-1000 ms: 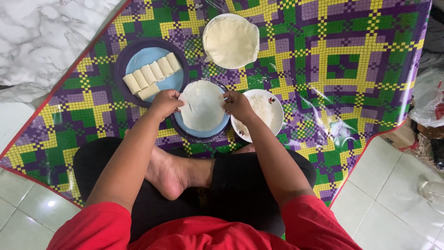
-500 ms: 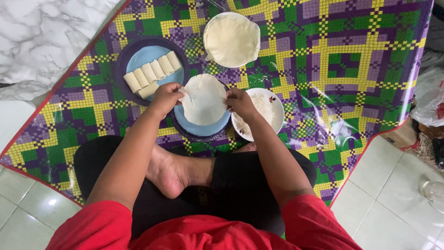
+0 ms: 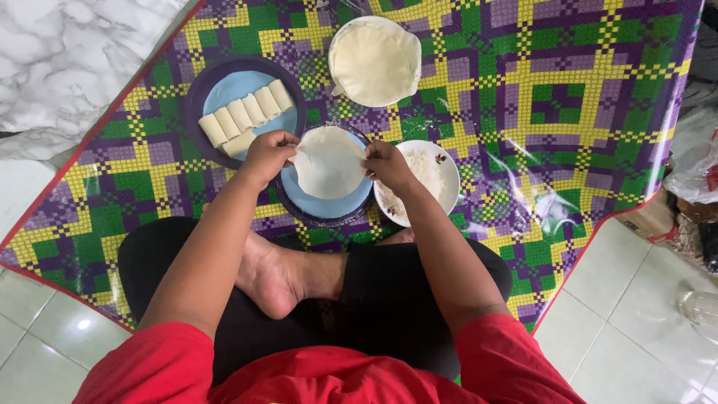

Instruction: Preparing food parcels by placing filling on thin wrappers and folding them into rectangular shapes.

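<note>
A thin round white wrapper sheet is held by its two side edges just above a blue plate. My left hand pinches its left edge and my right hand pinches its right edge. To the right of the plate, a white bowl holds pale shredded filling. At the upper left, a dark-rimmed blue plate carries a row of several finished white rolls. A stack of round wrappers lies at the top centre.
Everything rests on a purple, green and yellow checked plastic mat on a tiled floor. My crossed legs and a bare foot lie at the mat's near edge. Plastic bags sit at the right, and a marble surface at the upper left.
The wrapper lay flat on the blue plate a second ago; both hands have since lifted it by its side edges and shifted it slightly upward.
</note>
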